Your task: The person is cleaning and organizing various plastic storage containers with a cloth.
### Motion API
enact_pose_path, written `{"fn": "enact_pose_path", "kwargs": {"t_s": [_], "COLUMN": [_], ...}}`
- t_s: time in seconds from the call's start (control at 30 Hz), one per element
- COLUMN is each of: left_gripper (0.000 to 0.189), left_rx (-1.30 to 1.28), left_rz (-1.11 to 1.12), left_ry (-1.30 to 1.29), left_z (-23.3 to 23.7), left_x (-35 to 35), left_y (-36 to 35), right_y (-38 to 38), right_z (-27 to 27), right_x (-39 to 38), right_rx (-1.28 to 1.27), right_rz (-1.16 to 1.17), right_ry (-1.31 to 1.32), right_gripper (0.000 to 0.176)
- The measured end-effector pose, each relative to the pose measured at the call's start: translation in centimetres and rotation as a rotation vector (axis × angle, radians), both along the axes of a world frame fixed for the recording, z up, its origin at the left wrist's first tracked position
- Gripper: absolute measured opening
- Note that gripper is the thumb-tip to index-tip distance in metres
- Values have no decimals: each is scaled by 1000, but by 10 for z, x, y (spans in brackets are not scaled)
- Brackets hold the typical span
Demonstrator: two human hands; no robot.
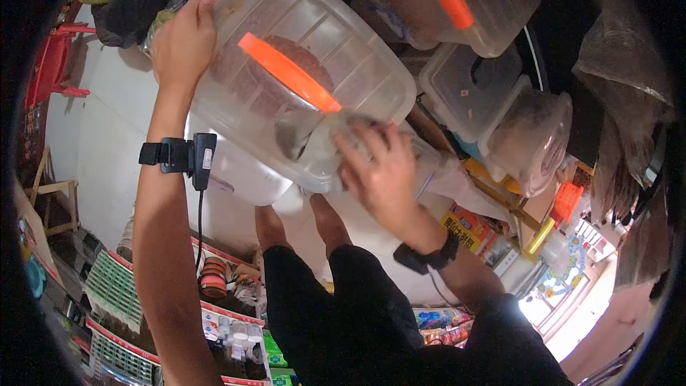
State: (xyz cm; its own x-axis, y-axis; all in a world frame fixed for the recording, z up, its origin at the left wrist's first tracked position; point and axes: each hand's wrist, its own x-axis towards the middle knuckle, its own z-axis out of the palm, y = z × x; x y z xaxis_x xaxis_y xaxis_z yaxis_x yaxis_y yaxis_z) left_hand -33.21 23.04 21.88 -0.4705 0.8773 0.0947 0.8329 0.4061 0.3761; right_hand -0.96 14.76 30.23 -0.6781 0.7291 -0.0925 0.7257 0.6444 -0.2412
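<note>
A large clear plastic storage box (314,36) with an orange handle (289,71) on its lid is tilted in front of me. At the box's upper left edge, beside a small orange latch, my left hand (187,46) is closed with the thumb over the rim. My right hand (382,168) is at the lower right corner of the lid, slightly blurred, its fingers bent over a crumpled pale cloth (323,144). The cloth lies against the lid below the handle. Dark round shapes show dimly through the plastic.
More clear boxes with orange latches (449,1) are stacked at the upper right. A clear lidded container (532,139) stands below them. Low shelves with packaged goods (236,336) are at the lower left. A red plastic stool (53,64) is at the far left.
</note>
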Motion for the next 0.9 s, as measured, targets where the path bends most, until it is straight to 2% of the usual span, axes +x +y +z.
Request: {"fn": "enact_pose_path", "kwargs": {"t_s": [0.13,0.23,0.37,0.43,0.47,0.53,0.57,0.6,0.7,0.73,0.8,0.83,0.9], "left_gripper": [36,36,36,35,35,34,34,34,34,35,35,35,34], "left_rx": [-1,48,48,-103,-100,13,11,16,35,20,-28,-60,-3], "left_rz": [-22,-29,-46,-29,-19,-71,-73,-69,-47,-56,-63,-57,-40], "left_ry": [-2,5,-7,-14,-8,-9,-10,3,-7,-44,-47,-49,-46], "left_z": [3,1,5,16,16,13,11,10,12,13,16,17,15], "left_x": [1,-2,1,3,2,2,2,4,1,2,3,3,0], "left_y": [-2,-1,-1,4,2,-5,-3,0,-1,-6,1,5,1], "right_y": [58,73,91,88,88,88,97,95,95,103,124,118,107], "right_z": [-10,-4,-4,-4,-4,0,0,2,2,2,4,4,-1], "right_x": [5,-13,-19,-29,-30,-25,-25,-25,-30,-30,-34,-33,-35], "right_rx": [155,186,115,314,319,168,153,147,256,249,196,197,244], "right_rz": [-74,52,138,147,155,261,144,149,450,448,243,253,522], "right_ry": [-62,-188,-134,-244,-236,-156,-157,-161,-246,-245,-139,-143,-242], "right_gripper": [51,43,43,40,40,38,37,37,33,33,33,33,35]}}
